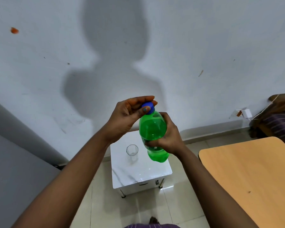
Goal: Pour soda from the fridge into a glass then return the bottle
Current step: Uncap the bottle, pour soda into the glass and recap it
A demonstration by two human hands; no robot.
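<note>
A: Two hands share this step, so start with the big pieces. The white marble-topped side table (138, 171) stands below, against the wall, and the green soda bottle (152, 129) is held in the air above its far right part.

B: Who holds what?

A: The right hand (169, 137) wraps the bottle's waist, fingers curled tight around the label band. The left hand (127, 116) comes over the top, thumb and fingertips pinching the blue cap (148, 107).

B: So the cap is being worked. Is it loose?

A: I cannot tell; it sits on the neck. To do it well, I judge the right hand should grip firmly without crushing the soft plastic, since a squeeze could push soda up the neck. The left hand should turn slowly and let the gas hiss out.

B: And the smallest thing?

A: The clear empty glass (132, 150), upright on the table, just left of the bottle's base. Keep the bottle upright until the cap is off.
</note>
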